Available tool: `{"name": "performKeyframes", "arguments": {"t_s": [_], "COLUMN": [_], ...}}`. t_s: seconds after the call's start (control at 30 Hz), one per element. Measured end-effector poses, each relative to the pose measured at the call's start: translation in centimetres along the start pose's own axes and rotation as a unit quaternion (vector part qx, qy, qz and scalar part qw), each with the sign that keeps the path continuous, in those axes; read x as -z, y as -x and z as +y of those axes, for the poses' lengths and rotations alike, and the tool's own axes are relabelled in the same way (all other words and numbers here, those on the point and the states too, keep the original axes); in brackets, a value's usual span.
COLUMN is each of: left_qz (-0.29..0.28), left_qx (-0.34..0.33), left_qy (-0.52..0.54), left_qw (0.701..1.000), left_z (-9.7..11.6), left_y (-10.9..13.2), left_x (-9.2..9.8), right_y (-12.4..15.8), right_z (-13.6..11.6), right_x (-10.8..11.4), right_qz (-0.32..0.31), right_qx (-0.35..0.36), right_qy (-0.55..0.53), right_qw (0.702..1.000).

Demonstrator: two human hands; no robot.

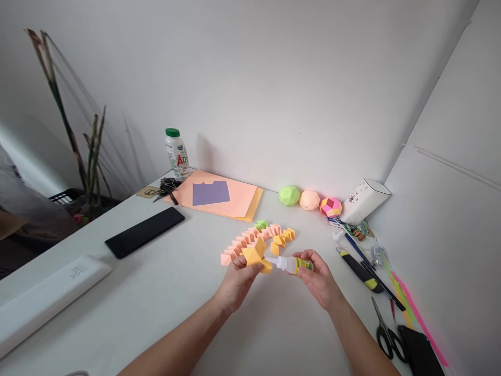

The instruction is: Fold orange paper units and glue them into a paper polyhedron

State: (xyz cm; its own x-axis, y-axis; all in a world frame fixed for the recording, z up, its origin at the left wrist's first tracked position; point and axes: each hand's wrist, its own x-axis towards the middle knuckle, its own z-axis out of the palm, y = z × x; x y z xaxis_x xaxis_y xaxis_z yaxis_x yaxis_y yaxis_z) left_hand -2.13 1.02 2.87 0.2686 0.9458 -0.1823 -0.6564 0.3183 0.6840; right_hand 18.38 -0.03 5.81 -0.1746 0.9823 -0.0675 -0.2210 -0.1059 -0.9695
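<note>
The left hand (pixel 235 284) pinches a folded orange paper piece (pixel 255 251) over the tabletop (pixel 188 292); at its three o'clock the right hand (pixel 318 277) grips a nozzled bottle (pixel 289 264), tip pointing at it, yellow-and-green label too small to read. From that paper, a white bottle (pixel 178 156) at eleven o'clock shows a large red "A", then "D", other print illegible. The white case (pixel 55 297) at nine o'clock carries an unreadable grey emblem; between one and two, a peach ball (pixel 309 199) bears faint marks.
</note>
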Motion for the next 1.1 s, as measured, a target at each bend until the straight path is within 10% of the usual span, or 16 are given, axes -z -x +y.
{"name": "performKeyframes", "arguments": {"t_s": [0.5, 0.73, 1.1], "left_qz": [0.001, -0.009, 0.028], "left_qx": [0.009, 0.042, 0.066], "left_qy": [0.017, 0.017, 0.027], "left_qw": [1.000, 0.999, 0.997], "left_z": [0.0, -0.2, -0.4], "left_y": [0.0, 0.1, 0.0], "left_x": [0.0, 0.0, -0.4], "right_y": [0.1, 0.9, 0.4], "right_z": [-2.3, -3.4, -1.1], "right_x": [1.5, 3.1, 2.8], "right_qz": [0.059, 0.056, 0.057], "right_qx": [-0.004, -0.031, -0.127], "right_qy": [0.178, 0.540, 0.724], "right_qw": [0.982, 0.839, 0.676]}}
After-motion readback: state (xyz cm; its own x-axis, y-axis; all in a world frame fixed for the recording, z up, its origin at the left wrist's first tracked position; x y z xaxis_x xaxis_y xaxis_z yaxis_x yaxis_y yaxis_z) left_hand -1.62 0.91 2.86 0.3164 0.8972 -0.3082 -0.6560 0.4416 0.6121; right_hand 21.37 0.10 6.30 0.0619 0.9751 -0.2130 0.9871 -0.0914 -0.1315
